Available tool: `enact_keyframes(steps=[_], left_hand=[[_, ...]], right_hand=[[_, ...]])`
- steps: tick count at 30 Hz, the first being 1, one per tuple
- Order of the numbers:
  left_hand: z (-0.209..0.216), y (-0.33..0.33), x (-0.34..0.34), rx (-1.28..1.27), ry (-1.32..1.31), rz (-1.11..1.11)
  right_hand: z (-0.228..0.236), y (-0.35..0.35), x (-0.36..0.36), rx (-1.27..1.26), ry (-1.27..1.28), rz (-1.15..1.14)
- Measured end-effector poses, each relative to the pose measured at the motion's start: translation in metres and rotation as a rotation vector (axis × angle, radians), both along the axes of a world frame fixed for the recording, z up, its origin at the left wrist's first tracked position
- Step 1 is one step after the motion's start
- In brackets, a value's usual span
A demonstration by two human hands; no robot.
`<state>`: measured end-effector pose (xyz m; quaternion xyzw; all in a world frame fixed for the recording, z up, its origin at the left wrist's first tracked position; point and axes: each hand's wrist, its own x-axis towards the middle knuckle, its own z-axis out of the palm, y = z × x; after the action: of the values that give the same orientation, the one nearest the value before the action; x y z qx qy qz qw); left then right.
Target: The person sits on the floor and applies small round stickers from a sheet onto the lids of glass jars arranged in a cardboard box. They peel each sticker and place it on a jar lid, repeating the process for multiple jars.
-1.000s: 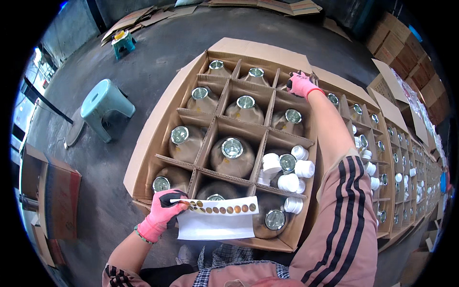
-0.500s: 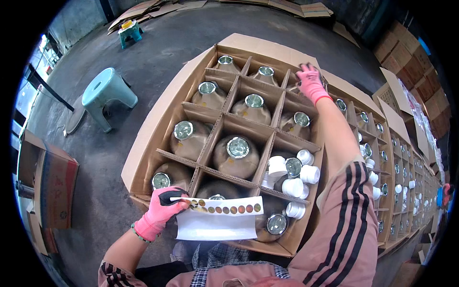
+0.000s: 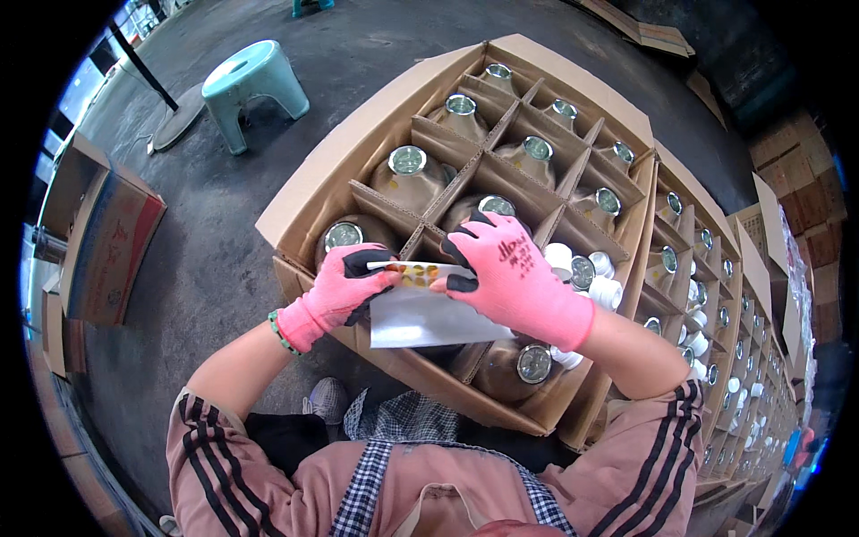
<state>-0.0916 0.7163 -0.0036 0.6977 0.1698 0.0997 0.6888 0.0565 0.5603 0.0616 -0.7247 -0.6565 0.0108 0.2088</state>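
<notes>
My left hand (image 3: pixel 333 294), in a pink glove with black fingertips, grips a white sheet of stickers (image 3: pixel 428 324) by its left end. Small round shiny stickers run in rows along its upper strip. My right hand (image 3: pixel 523 276), gloved alike, bends over the right part of the strip, thumb and fingers pinching at it. Whether a sticker has come loose is hidden by the fingers. Below the hands stands an open cardboard box (image 3: pixel 315 177), split by cardboard dividers. Its compartments hold large glass bottles (image 3: pixel 401 186) with open mouths. White plastic caps (image 3: pixel 606 293) lie heaped around one bottle on the right.
More divided boxes of bottles (image 3: pixel 706 240) run in a row along the right, caps scattered among them. A light blue stool (image 3: pixel 257 80) stands at the far left on the dark floor. A printed carton (image 3: pixel 114 246) sits at the left, flattened cardboard (image 3: pixel 640 27) at the back.
My right hand has come back from the box's far right corner to the sticker sheet. The view has shifted, and a bottle now shows in that far right compartment.
</notes>
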Motion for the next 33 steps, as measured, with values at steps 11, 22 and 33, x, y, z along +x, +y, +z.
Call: enact_keyframes(steps=[11,22,33], left_hand=[[-0.003,-0.004,-0.005,0.149,-0.183,-0.030],[-0.004,-0.004,-0.001,0.159,-0.057,-0.051],[0.000,-0.008,-0.001,0.028,-0.076,0.056]], right_hand=[[0.007,0.006,-0.001,-0.193,0.153,0.016],[0.002,0.013,0.000,-0.174,0.299,0.000],[-0.002,0.018,0.010,0.062,0.287,0.133]])
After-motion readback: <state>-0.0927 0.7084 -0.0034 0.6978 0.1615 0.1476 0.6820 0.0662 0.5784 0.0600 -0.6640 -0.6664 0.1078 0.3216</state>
